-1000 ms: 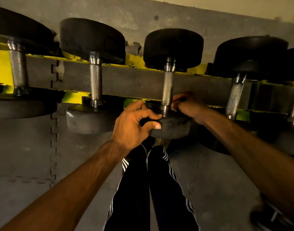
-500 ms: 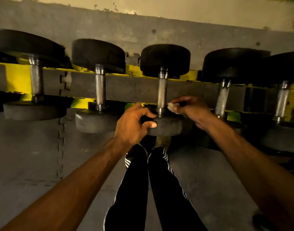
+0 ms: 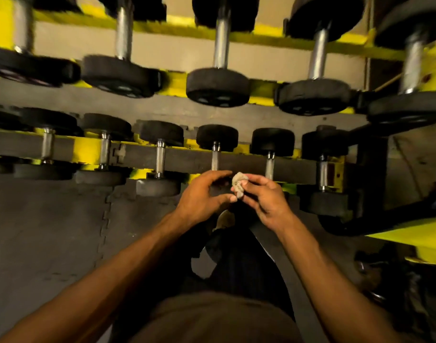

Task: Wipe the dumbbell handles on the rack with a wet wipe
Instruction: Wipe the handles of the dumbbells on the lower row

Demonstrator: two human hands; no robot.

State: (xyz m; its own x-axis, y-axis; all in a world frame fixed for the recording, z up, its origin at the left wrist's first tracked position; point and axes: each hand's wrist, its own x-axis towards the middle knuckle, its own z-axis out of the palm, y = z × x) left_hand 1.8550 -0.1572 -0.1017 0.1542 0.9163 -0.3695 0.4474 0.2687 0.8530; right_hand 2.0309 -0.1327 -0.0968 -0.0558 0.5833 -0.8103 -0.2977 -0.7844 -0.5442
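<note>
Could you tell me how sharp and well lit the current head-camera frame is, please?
Head view: dim, warm lighting; the upper dumbbells are smeared by motion blur; the wet wipe in the right hand is fairly sharp; the wide lens bows the yellow rack rails.

Rack (image 3: 87,148) carried two rows of dumbbells: upper row (image 3: 218,87) above and farther, lower row (image 3: 160,154) beneath, just over floor (image 3: 51,231). Left grip (image 3: 202,194) and right grip (image 3: 264,196) sat side by side before lower row, near its middle. Wet wipe (image 3: 239,184) sat between them, pinched in right grip, left thumb just beside it. One handle (image 3: 215,159) stood behind left grip, next handle (image 3: 269,167) behind right grip. Legs (image 3: 236,256) lay below both grips.
</note>
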